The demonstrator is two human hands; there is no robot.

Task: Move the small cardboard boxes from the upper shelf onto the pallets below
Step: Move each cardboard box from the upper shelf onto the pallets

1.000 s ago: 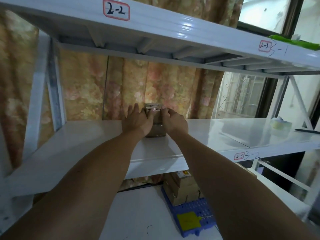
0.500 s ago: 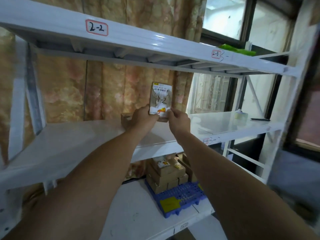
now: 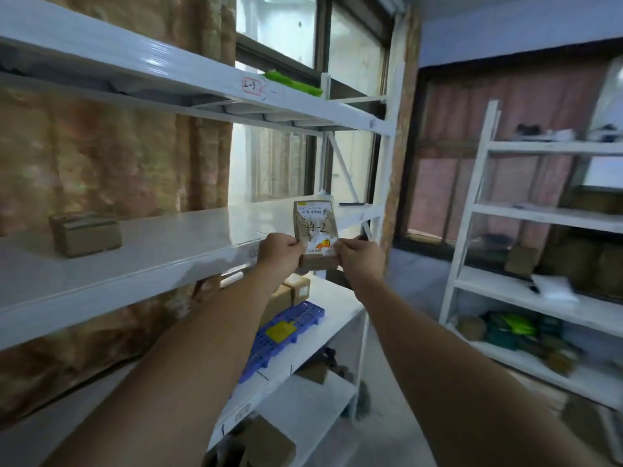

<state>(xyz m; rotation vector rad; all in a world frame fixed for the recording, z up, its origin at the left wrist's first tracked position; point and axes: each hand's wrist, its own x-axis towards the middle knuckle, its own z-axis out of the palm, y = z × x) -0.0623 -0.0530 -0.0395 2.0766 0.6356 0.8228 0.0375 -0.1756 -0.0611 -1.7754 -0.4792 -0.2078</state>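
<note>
I hold a small cardboard box [image 3: 316, 235] with a torn white label marked "4-2" in the air in front of the white upper shelf [image 3: 175, 244]. My left hand [image 3: 280, 253] grips its left side and my right hand [image 3: 360, 257] grips its right side. A second small cardboard box [image 3: 85, 233] stands on the upper shelf to the left. Below, a blue pallet [image 3: 286, 328] with a yellow tag lies on the lower shelf, with several cardboard boxes [image 3: 290, 293] stacked on it, partly hidden by my left arm.
A higher shelf [image 3: 202, 85] runs overhead with a green item on it. A second white rack [image 3: 539, 264] with mixed goods stands at the right. Loose boxes [image 3: 269, 443] sit on the bottom level near the floor.
Both hands lifted the labelled box off the upper shelf and carried it to the right, clear of the shelf edge. My view swung right, revealing the second rack.
</note>
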